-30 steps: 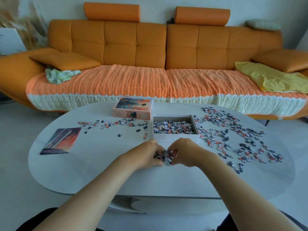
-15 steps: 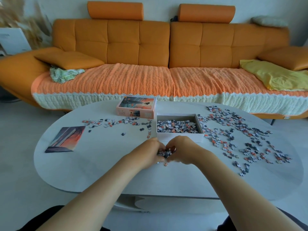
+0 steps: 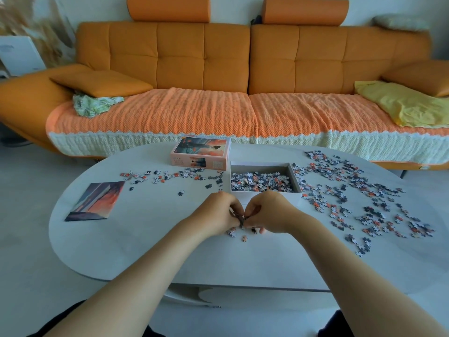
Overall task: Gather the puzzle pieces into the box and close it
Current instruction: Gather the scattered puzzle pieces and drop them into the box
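Both hands, left hand and right hand, pinch a clump of puzzle pieces before the open box; light, loose pieces likely spill unless cupped underneath.

A pale oval table strewn with jigsaw pieces.

On it: an open box tray part-filled with pieces; just left of it and farther back, the pink picture lid; a thin trail of loose pieces running left from the lid's front; a far wider scatter right of the tray, reaching toward the right rim; a flat sunset print alone near the left edge; a few stray pieces at the near middle.
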